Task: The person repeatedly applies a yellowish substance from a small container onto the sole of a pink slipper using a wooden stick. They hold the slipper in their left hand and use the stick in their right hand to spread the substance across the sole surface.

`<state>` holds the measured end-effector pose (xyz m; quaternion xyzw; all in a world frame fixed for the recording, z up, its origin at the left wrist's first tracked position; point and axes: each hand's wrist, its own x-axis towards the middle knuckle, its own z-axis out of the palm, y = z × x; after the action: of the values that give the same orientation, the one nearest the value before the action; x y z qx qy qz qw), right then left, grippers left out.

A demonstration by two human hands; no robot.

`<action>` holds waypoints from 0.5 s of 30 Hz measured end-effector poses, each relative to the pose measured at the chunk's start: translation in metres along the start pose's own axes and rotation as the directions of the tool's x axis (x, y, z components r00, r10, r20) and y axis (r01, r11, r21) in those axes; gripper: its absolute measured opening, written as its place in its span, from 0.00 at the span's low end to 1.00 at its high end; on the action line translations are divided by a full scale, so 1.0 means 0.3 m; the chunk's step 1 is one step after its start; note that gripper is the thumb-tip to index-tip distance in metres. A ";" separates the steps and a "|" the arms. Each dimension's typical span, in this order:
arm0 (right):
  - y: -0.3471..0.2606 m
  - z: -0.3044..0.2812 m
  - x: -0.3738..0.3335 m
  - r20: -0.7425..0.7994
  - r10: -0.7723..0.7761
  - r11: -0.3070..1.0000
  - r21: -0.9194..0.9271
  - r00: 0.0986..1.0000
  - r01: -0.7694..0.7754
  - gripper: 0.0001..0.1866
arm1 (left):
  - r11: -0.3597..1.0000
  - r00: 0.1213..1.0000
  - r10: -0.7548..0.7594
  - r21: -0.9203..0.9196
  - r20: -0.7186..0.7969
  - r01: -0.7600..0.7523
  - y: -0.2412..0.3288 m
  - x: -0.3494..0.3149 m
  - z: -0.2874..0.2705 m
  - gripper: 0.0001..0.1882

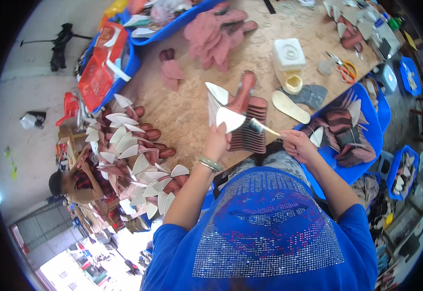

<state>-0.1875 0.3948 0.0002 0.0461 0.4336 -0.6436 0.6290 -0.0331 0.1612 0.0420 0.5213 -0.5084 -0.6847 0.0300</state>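
My left hand (216,144) is closed on a reddish-brown shoe upper (242,97), pinching it near a white curved stiffener piece (231,119). A second white pointed piece (216,93) stands out on its far side. In my right hand (298,145) is a thin pale-handled brush (265,127). Its dark bristles come close to the upper; whether they touch it I cannot tell. Below the upper, a row of overlapping dark brown shoe pieces (250,140) lies at the table's near edge.
Piled uppers with white pieces (129,140) line the left side. Beyond my hands lie pink-brown pieces (216,39), a white plastic container (289,57), a cream insole (290,106) and orange-handled scissors (347,72). A blue basket (374,131) of uppers stands right. Another person (82,184) is at far left.
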 end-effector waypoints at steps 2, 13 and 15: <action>-0.023 0.024 0.010 -0.006 -0.059 0.993 0.097 0.998 0.059 0.11 | 0.989 0.974 0.144 0.053 -0.173 -0.137 0.028 0.033 -0.109 0.10; -0.113 0.009 -0.025 -0.195 -0.228 0.964 0.090 0.954 0.249 0.13 | 0.371 0.731 0.608 0.925 -0.310 0.084 0.327 0.554 -0.488 0.19; -0.118 -0.013 -0.035 -0.208 -0.235 0.962 0.090 0.949 0.258 0.13 | 0.353 0.681 0.657 0.931 -0.322 0.099 0.240 0.663 -0.545 0.19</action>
<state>-0.2172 0.3994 0.0220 0.0912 0.4574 -0.7337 0.4941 -0.0370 -0.0958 -0.0316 0.5493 -0.8329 -0.0464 0.0499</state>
